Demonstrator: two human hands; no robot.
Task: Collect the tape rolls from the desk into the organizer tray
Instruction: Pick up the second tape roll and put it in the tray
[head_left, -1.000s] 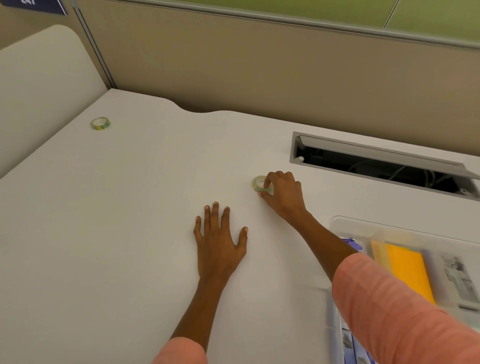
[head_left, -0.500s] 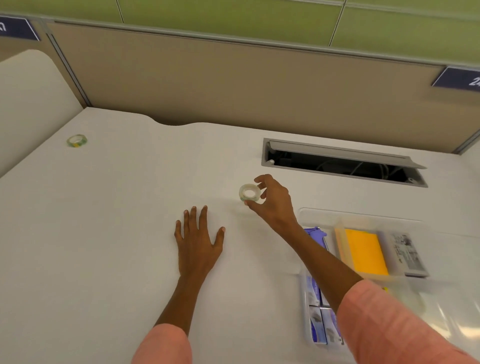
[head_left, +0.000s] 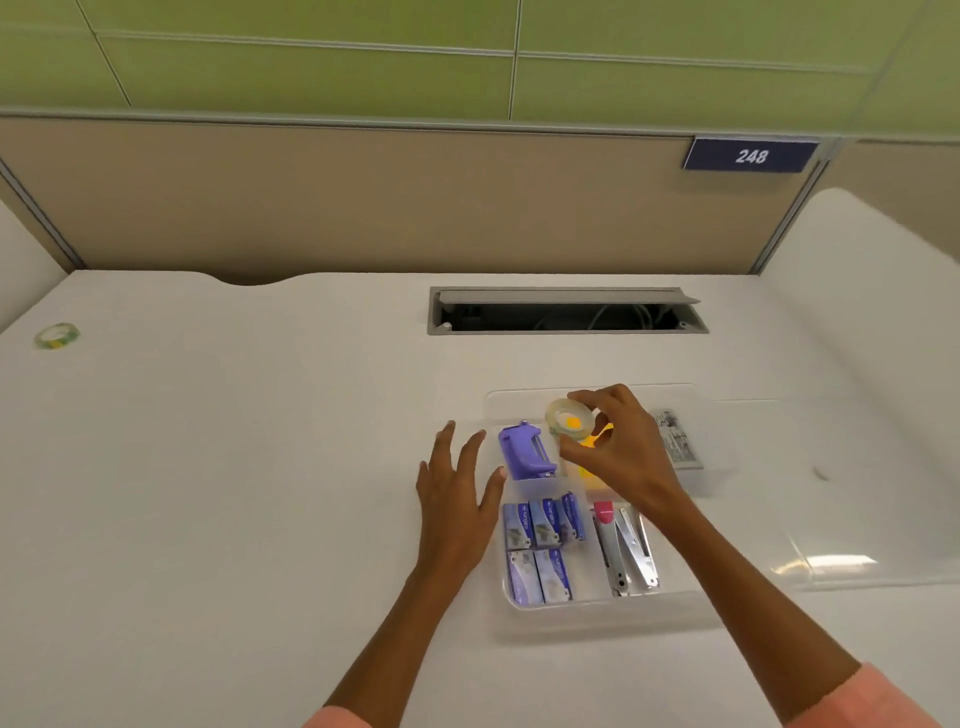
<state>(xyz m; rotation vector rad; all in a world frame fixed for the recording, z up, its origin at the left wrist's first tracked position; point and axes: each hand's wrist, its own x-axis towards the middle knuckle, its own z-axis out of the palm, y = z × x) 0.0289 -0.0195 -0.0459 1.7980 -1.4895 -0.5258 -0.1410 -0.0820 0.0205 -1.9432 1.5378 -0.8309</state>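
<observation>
My right hand pinches a clear tape roll between thumb and fingers, held above the far part of the clear organizer tray. My left hand hovers flat with fingers spread over the white desk, just left of the tray. A second tape roll, clear with green and yellow on it, lies on the desk at the far left.
The tray holds a purple dispenser, blue staple boxes, metal staplers, yellow notes and a printed card. An open cable hatch lies behind it. A beige partition runs along the desk's back.
My right hand lifted the clear tape roll off the desk and carried it right, over the tray. My left hand rose and followed to the tray's left side. The view swung right.
</observation>
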